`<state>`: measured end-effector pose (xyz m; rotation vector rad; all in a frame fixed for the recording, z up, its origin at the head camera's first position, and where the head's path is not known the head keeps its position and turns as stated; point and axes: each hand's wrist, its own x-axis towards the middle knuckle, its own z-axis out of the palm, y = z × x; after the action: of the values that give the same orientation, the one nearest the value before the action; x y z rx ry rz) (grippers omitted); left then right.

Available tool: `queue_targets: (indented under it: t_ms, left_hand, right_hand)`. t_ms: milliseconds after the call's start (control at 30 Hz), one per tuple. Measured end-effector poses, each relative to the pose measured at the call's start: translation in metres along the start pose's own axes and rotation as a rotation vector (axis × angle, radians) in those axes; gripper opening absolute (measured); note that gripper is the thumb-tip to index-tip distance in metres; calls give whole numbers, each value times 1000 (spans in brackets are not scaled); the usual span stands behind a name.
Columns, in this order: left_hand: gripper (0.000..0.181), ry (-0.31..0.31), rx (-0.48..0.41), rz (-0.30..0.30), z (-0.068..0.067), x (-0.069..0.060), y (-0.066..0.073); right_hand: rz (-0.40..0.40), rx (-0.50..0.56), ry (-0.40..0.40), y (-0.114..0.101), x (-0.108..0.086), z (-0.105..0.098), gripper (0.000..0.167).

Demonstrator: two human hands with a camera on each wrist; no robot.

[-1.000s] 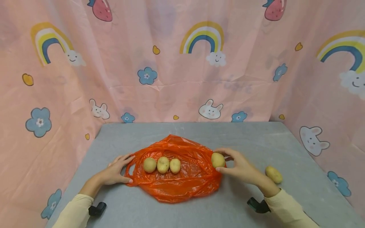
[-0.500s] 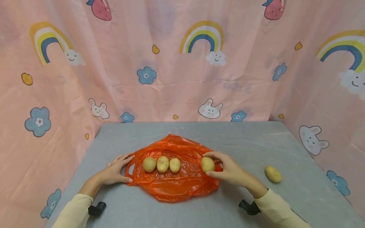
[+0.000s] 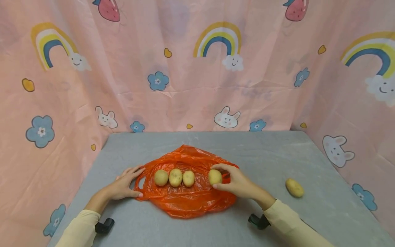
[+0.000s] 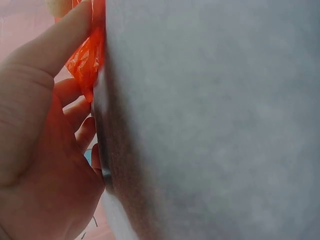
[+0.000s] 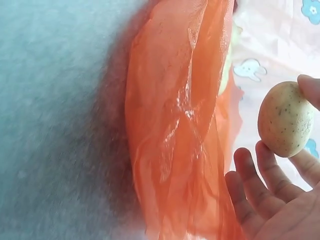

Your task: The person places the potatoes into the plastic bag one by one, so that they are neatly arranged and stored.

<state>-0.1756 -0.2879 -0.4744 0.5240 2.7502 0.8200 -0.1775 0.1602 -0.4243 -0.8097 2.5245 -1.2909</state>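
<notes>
While the right hand [image 3: 237,182] pinches one potato [image 3: 215,177] over the bag [image 3: 189,209], three potatoes [image 3: 176,177] lie on it. The left hand [image 3: 122,186], spread, touches its edge.

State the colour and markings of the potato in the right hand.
The potato is pale yellow with dark specks, clearest in the right wrist view.

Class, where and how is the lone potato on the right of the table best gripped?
The lone potato is probably best pinched across its short width, at the middle, coming from above. It is oval and lies lengthwise on the table, apart from the orange bag, so both long sides are free.
</notes>
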Motion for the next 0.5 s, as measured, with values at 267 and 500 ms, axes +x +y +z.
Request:
queue_targets:
  t_ms: [267, 500]
  left_hand:
    - [102, -9, 1, 4, 0, 0, -1]
    - [102, -8, -8, 5, 1, 1, -3]
  right_hand:
    - [18, -8, -26, 1, 13, 13, 56]
    - [52, 7, -53, 3, 24, 20, 55]
